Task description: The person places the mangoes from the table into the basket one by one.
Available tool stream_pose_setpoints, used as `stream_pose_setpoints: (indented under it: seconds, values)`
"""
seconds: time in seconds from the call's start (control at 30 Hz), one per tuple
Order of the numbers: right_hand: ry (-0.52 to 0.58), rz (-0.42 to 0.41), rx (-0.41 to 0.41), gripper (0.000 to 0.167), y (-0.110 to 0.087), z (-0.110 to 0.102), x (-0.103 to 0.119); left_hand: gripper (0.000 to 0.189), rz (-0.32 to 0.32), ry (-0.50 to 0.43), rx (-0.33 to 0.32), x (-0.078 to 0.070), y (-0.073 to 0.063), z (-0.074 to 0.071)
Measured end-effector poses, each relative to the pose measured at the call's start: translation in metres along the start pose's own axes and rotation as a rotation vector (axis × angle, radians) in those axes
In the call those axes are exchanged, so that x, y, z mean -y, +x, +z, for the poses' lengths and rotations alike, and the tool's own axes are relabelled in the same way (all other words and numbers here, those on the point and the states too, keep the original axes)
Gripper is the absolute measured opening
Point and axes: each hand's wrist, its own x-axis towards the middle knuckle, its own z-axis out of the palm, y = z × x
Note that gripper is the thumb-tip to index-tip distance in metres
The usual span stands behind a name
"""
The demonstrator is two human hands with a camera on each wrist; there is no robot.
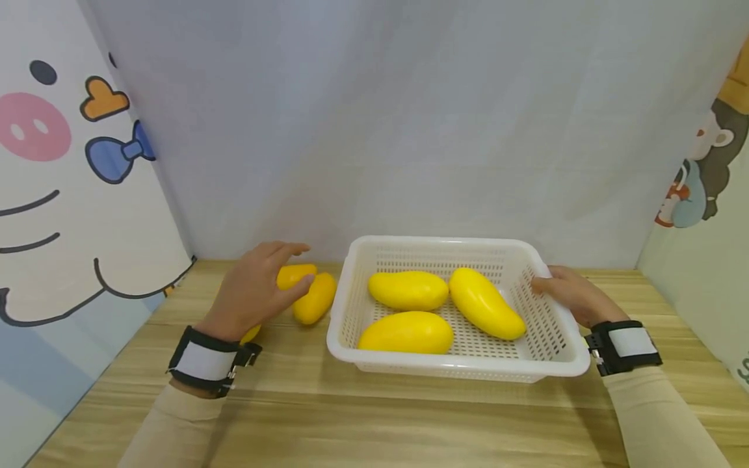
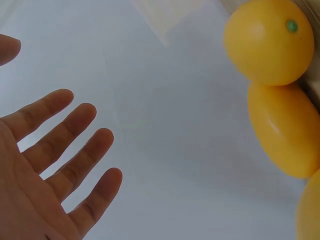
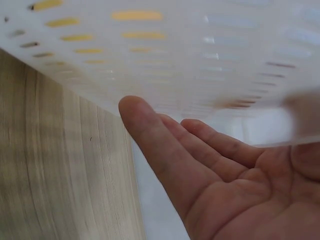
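In the head view, a white slotted plastic basket holds three yellow mangoes. My right hand grips its right side, thumb over the rim and inside. From the right wrist, fingers show against the underside of the slotted wall. Left of the basket, my left hand hovers by several more mangoes, partly covering them. Its fingers are spread, and the palm is bare in the left wrist view. There, one mango shows a green stem spot, with another mango against it.
The basket and loose mangoes stand on a wood-grain table. A pale cloth backdrop rises behind it. Side panels with cartoon figures, a pig-nosed one at left and another figure at right, flank the table.
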Motion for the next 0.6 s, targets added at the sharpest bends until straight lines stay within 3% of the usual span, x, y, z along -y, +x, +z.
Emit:
stream_pose_setpoints:
  seconds: [0.33,0.6]
  values:
    - [-0.015,0.008,-0.016,0.053,-0.001,0.0,0.001,0.051,-0.113,0.121,0.006,0.016,-0.006,-0.021]
    - [-0.013,0.015,-0.016,0.053,-0.002,0.001,0.001,0.054,-0.196,0.145,-0.012,0.034,-0.013,-0.028]
